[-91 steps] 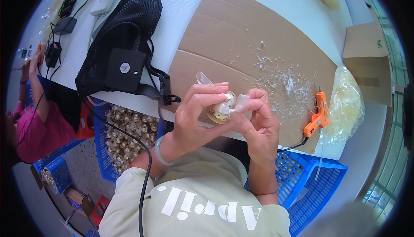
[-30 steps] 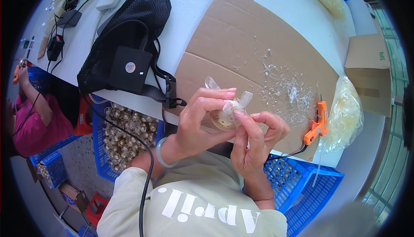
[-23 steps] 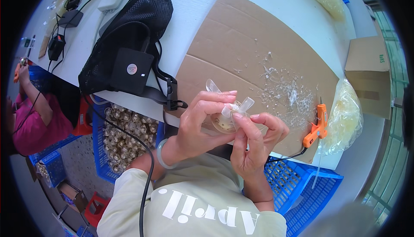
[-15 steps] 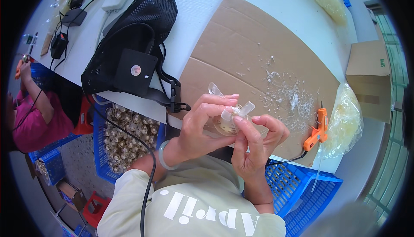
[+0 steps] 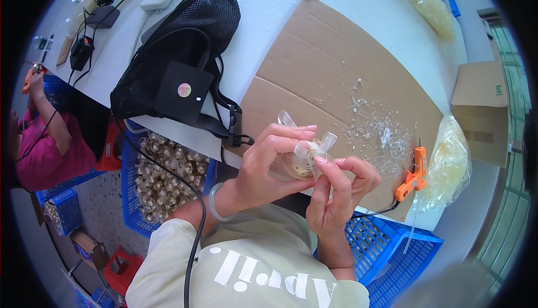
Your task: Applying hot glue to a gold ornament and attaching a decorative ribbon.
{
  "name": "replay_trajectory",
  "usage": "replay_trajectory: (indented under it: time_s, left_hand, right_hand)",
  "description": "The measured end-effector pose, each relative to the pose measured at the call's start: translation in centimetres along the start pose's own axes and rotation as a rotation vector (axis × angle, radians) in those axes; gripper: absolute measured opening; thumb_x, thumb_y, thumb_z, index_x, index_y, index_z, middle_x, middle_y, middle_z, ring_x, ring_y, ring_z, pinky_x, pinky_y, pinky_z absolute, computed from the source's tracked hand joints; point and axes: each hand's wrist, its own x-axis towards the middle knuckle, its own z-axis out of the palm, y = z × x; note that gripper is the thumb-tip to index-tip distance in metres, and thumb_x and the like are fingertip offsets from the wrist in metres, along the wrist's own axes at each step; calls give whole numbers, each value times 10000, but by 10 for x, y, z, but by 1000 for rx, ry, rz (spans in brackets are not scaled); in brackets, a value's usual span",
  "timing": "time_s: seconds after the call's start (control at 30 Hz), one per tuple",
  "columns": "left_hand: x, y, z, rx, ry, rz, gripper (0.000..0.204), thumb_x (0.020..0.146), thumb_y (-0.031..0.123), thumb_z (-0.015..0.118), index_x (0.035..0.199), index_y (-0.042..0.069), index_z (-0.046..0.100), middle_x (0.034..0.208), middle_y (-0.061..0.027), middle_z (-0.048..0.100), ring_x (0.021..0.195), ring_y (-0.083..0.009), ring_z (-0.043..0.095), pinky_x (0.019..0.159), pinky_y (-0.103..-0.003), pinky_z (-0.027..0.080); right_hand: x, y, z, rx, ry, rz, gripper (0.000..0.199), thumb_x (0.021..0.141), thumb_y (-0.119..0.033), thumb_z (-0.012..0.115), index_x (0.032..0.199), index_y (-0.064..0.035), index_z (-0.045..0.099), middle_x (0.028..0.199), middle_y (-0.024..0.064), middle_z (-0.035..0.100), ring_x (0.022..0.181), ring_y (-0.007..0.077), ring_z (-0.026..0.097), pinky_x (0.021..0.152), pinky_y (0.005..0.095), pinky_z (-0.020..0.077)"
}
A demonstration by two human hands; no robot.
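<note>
My left hand (image 5: 260, 165) is closed around a small clear bauble (image 5: 297, 166) with gold-coloured marks on it. On top of the bauble sits a pale translucent ribbon bow (image 5: 327, 141), and a loop of similar ribbon (image 5: 286, 119) sticks up behind my left fingers. With thumb and index finger, my right hand (image 5: 339, 190) pinches at the near side of the bow; the exact spot is partly hidden by the fingertips. Both hands are over the near edge of a brown cardboard sheet (image 5: 314, 56).
An orange glue gun (image 5: 412, 178) lies at the cardboard's right edge, beside glue strands (image 5: 384, 137) and a bag of pale ribbon (image 5: 448, 165). A black mesh bag (image 5: 190, 45) lies to the left. Blue baskets (image 5: 129, 196) flank me; a co-worker's pink sleeve (image 5: 56, 145) shows far left.
The bauble and both hands appear slightly further right and lower, while the whole view has shifted a little too. The grip of both hands stays much the same.
</note>
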Motion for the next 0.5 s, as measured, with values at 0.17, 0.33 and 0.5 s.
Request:
replay_trajectory:
  time_s: [0.17, 0.33, 0.5]
  left_hand:
    - [0, -2, 0, 11, 0, 28, 569, 637, 28, 883, 1075, 24, 521, 1191, -184, 596, 1153, -371, 611, 943, -425, 537]
    - [1, -1, -1, 11, -11, 40, 566, 640, 20, 879, 1077, 24, 520, 1197, -183, 593, 1156, -373, 608, 945, -427, 536]
    - [1, -1, -2, 23, -9, 69, 563, 642, 18, 877, 1078, 24, 520, 1199, -183, 591, 1159, -372, 606, 949, -429, 535]
  right_hand:
    - [2, 0, 3, -5, -13, 0, 298, 852, 7, 606, 1104, -139, 673, 1049, 78, 486, 1026, 237, 425, 915, 355, 331]
    - [3, -1, 0, -24, -22, -15, 295, 851, 6, 609, 1100, -139, 676, 1057, 79, 489, 1029, 239, 423, 916, 355, 330]
    - [3, -2, 0, -50, -47, -44, 286, 855, 4, 611, 1094, -137, 680, 1060, 81, 488, 1030, 242, 424, 915, 357, 333]
